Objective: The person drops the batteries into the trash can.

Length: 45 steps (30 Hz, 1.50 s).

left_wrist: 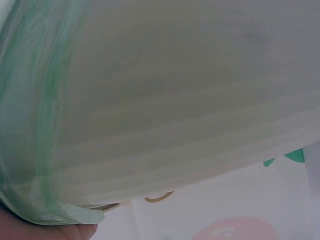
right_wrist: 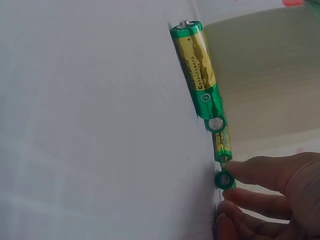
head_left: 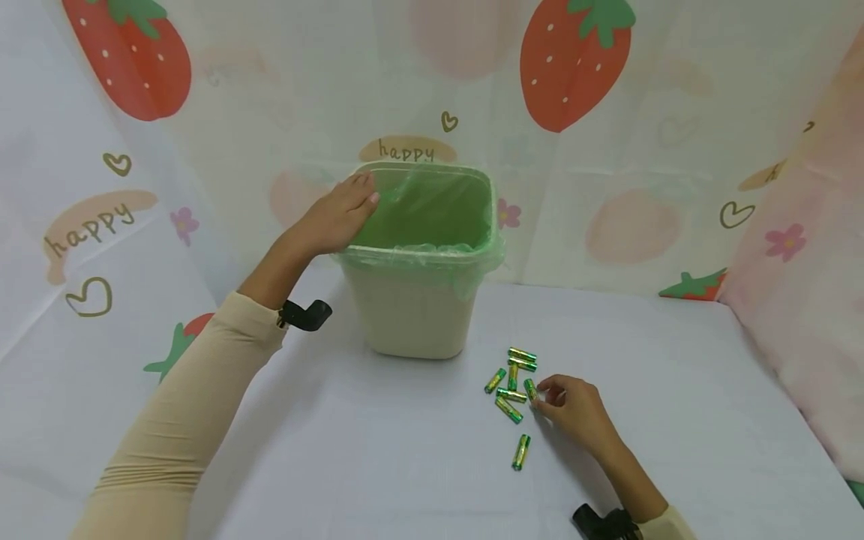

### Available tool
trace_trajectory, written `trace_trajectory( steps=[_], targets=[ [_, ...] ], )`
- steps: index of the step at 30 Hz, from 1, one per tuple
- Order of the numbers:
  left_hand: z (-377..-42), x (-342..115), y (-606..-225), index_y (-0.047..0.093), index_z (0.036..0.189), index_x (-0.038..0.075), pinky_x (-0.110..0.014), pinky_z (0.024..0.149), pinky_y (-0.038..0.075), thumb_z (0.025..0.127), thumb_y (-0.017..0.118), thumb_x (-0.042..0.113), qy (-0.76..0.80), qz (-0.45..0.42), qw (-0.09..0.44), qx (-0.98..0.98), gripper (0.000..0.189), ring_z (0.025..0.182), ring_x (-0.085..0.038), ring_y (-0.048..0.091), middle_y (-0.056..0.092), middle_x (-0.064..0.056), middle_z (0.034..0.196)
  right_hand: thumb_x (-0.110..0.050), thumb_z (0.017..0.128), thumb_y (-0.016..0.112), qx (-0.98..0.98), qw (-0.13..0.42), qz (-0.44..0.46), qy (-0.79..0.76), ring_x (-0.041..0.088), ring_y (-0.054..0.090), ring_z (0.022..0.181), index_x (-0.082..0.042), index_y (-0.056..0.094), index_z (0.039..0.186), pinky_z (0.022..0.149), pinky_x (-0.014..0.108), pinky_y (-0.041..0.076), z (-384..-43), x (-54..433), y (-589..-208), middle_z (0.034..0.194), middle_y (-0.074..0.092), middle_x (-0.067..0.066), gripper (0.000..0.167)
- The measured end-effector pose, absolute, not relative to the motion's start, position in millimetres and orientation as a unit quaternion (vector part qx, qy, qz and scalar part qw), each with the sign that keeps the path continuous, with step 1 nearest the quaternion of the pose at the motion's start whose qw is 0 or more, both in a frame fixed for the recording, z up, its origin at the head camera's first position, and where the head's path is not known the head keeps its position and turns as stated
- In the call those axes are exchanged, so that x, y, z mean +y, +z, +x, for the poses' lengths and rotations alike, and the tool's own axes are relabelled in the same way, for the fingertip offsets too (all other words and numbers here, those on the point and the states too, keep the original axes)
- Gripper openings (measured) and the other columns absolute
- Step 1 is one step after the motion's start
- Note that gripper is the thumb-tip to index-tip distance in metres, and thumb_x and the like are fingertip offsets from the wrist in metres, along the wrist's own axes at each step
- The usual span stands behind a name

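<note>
A pale bin [head_left: 412,307] is lined with a thin green plastic bag [head_left: 432,259] folded over its rim. My left hand [head_left: 340,214] rests on the bin's left rim, fingers lying over the edge; the left wrist view shows mostly the bin's outer wall [left_wrist: 175,110] and a bit of hand. On the white cloth, my right hand [head_left: 577,409] pinches a green and gold battery [head_left: 530,389] between thumb and fingers. Several similar batteries lie just left of it, one battery [head_left: 521,452] apart toward the front. In the right wrist view, the thumb [right_wrist: 260,172] touches the pinched battery [right_wrist: 224,179].
A white cloth [head_left: 378,450] covers the table. Behind the bin hangs a printed backdrop [head_left: 324,90] with strawberries and hearts. A pinkish cloth side [head_left: 810,300] rises on the right. Each wrist wears a black camera [head_left: 307,315].
</note>
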<state>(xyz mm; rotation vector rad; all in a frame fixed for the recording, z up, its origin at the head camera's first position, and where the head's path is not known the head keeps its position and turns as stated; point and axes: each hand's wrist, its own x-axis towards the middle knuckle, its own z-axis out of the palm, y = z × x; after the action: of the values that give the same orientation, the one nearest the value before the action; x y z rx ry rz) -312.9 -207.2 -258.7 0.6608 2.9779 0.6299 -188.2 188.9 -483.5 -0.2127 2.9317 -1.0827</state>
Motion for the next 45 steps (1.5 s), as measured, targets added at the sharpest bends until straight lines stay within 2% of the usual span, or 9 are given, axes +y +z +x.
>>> trace_trajectory(
  steps=[8, 19, 34, 45],
  targets=[
    [-316.7, -209.5, -261.2, 0.002, 0.158, -0.008, -0.043, 0.125, -0.002, 0.114, 0.017, 0.031, 0.199, 0.219, 0.005, 0.955, 0.061, 0.156, -0.033, -0.006, 0.000, -0.023, 0.167, -0.002, 0.084, 0.080, 0.934, 0.003, -0.078, -0.348, 0.014, 0.052, 0.067, -0.002, 0.075, 0.097, 0.054, 0.025, 0.043, -188.3, 188.4, -481.2, 0.072, 0.060, 0.000, 0.014],
    [-316.9, -207.0, -258.7, 0.003, 0.158, -0.009, -0.042, 0.125, -0.001, 0.114, 0.017, 0.031, 0.201, 0.219, 0.001, 0.955, 0.061, 0.156, -0.033, -0.005, 0.000, -0.023, 0.167, -0.001, 0.084, 0.080, 0.936, 0.002, -0.082, -0.342, 0.014, 0.054, 0.069, -0.003, 0.074, 0.092, 0.057, 0.025, 0.045, -190.3, 190.3, -482.8, 0.075, 0.063, 0.000, 0.010],
    [-316.6, -205.9, -260.6, 0.004, 0.158, -0.009, -0.042, 0.125, -0.001, 0.114, 0.018, 0.031, 0.210, 0.221, -0.001, 0.952, 0.061, 0.156, -0.033, -0.004, 0.001, -0.023, 0.167, -0.001, 0.084, 0.078, 0.928, 0.008, -0.067, -0.366, 0.016, 0.064, 0.075, -0.003, 0.076, 0.094, 0.056, 0.026, 0.051, -192.2, 193.5, -486.5, 0.082, 0.069, 0.003, 0.010],
    [-311.0, -207.8, -258.6, 0.003, 0.158, -0.009, -0.042, 0.125, -0.002, 0.113, 0.018, 0.032, 0.218, 0.219, 0.005, 0.951, 0.062, 0.156, -0.033, -0.005, 0.001, -0.023, 0.167, 0.002, 0.085, 0.078, 0.924, -0.027, -0.084, -0.373, 0.015, 0.067, 0.074, -0.001, 0.077, 0.098, 0.060, 0.026, 0.051, -191.9, 192.8, -478.7, 0.084, 0.072, 0.005, 0.014]
  ],
)
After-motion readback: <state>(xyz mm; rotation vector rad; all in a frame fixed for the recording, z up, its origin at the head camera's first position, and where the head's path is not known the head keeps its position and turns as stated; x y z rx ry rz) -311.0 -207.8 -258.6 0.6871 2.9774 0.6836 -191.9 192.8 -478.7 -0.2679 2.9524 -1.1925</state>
